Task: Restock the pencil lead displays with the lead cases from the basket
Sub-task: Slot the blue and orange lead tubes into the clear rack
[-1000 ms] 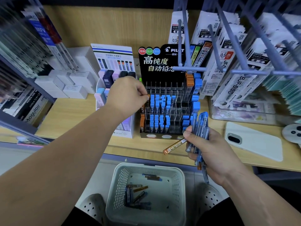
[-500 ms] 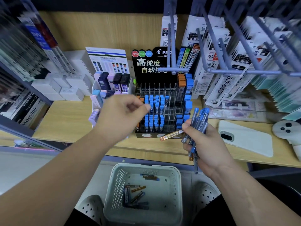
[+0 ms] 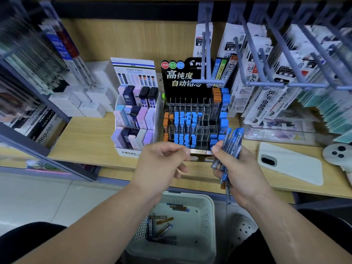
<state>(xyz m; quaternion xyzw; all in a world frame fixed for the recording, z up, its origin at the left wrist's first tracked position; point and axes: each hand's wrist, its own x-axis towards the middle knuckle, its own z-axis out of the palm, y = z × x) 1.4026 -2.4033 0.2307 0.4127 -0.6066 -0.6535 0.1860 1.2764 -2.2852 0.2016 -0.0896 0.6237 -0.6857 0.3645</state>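
A black Pilot lead display [image 3: 194,122] with clear slots stands on the wooden shelf, partly filled with blue-capped and orange-capped lead cases. My right hand [image 3: 240,172] grips a fanned bundle of blue lead cases [image 3: 232,141] just in front of it. My left hand [image 3: 162,164] pinches the end of one orange lead case [image 3: 201,152] that lies level between both hands, its other end at my right thumb. Below, the pale green basket [image 3: 209,221] holds several loose lead cases [image 3: 162,227].
A white Mono display [image 3: 133,119] of pastel cases stands left of the black one. A white phone [image 3: 289,164] lies on the shelf at right, beside a white controller [image 3: 339,155]. Blue hooks [image 3: 266,80] with hanging refill packs jut out overhead.
My left hand came back from the display's left column to the front and took hold of the orange case sticking out of my right hand's bundle. My right hand stayed in place.
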